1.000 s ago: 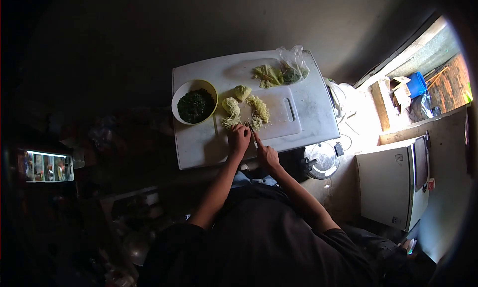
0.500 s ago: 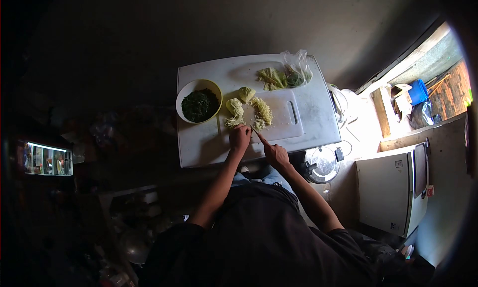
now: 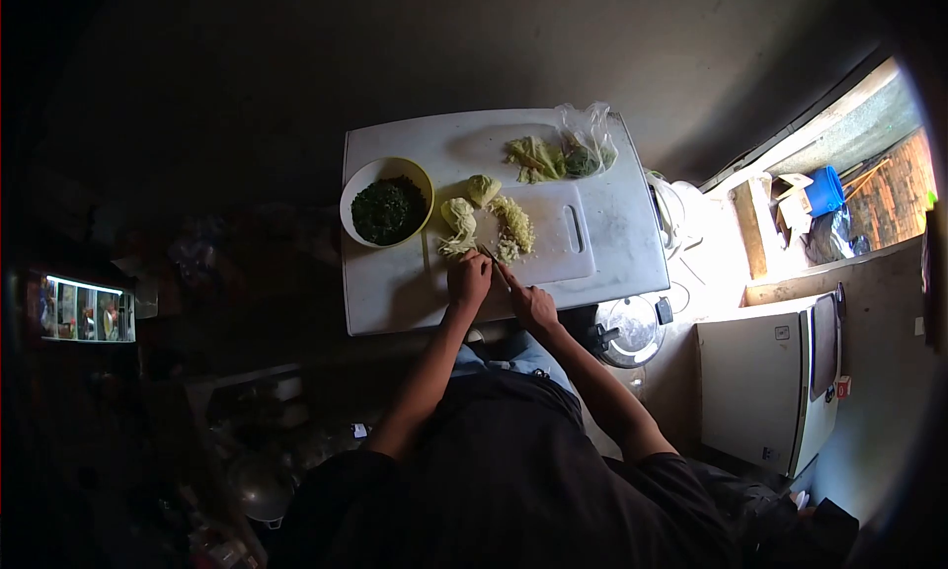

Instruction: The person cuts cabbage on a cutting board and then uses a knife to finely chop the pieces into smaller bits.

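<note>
My right hand point(image 3: 533, 307) is closed around the handle of a knife point(image 3: 499, 266), its blade pointing up and left over the white cutting board point(image 3: 558, 266). Beside the blade, the curled fingers of my left hand point(image 3: 470, 279) press on cabbage at the board's near left; the bit under them is mostly hidden. Just beyond that hand lie pale cut cabbage strips point(image 3: 456, 244) and a cabbage piece point(image 3: 457, 213). Another cabbage chunk point(image 3: 483, 189) sits farther back. Finely chopped cabbage point(image 3: 513, 227) forms a curved heap right of the blade.
A bowl of chopped dark greens point(image 3: 389, 210) stands on the table's left. At the back are loose leaves point(image 3: 534, 160) and a clear plastic bag point(image 3: 590, 144). Right of the table, a lidded pot point(image 3: 632, 334) and a white fridge point(image 3: 748, 381) stand on the floor.
The whole view has shifted slightly, with the table now a little farther left. Both hands stay close together at the cabbage; the knife blade has moved slightly beside my left fingers.
</note>
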The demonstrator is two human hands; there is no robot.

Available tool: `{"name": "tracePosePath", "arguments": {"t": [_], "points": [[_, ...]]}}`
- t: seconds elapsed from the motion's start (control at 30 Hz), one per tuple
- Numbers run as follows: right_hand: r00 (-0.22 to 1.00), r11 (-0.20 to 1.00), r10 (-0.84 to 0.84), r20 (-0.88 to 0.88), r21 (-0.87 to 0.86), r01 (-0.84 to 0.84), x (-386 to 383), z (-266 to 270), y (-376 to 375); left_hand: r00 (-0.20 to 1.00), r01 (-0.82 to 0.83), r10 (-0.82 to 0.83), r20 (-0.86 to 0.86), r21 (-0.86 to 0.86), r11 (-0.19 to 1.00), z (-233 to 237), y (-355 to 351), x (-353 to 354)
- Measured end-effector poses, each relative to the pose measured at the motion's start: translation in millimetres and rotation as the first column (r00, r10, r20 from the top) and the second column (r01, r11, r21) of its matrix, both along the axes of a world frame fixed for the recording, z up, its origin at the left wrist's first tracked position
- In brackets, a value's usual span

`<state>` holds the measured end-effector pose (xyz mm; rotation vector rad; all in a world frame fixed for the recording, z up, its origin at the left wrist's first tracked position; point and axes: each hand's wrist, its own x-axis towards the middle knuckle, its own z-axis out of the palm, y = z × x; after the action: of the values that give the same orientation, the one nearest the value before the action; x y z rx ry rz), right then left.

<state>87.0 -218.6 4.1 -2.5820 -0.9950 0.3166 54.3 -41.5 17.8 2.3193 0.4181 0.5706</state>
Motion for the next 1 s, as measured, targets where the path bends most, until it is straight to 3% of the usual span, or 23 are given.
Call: {"name": "tracePosePath", "arguments": {"t": [0.03,0.23,0.47,0.77,1.0], "points": [[0.999,0.995,-0.015,0.052,0.099,0.01,10.2,-70.6,-4.9,1.0,-0.005,0.005,0.007,0.006,1.0,2.0,-0.8,-2.2],[0.987,0.999,-0.04,-0.159,-0.034,0.035,-9.8,43.2,-0.2,0.999,-0.009,0.009,0.049,0.007,1.0,-5.0,0.6,-1.9],[0.985,0.999,-0.029,-0.168,-0.021,0.026,-5.4,38.2,-3.6,0.998,0.022,-0.024,0.054,0.031,0.999,-4.9,1.5,-2.3],[0.964,0.988,-0.156,-0.215,-0.051,0.148,-8.4,62.9,0.4,1.0,0.011,-0.012,0.017,0.037,0.999,1.1,-2.7,-4.8],[0.975,0.988,-0.133,-0.178,-0.103,0.116,-14.8,59.7,-1.1,0.993,0.046,-0.044,0.107,-0.018,0.999,-6.4,-1.4,-0.3]]}}
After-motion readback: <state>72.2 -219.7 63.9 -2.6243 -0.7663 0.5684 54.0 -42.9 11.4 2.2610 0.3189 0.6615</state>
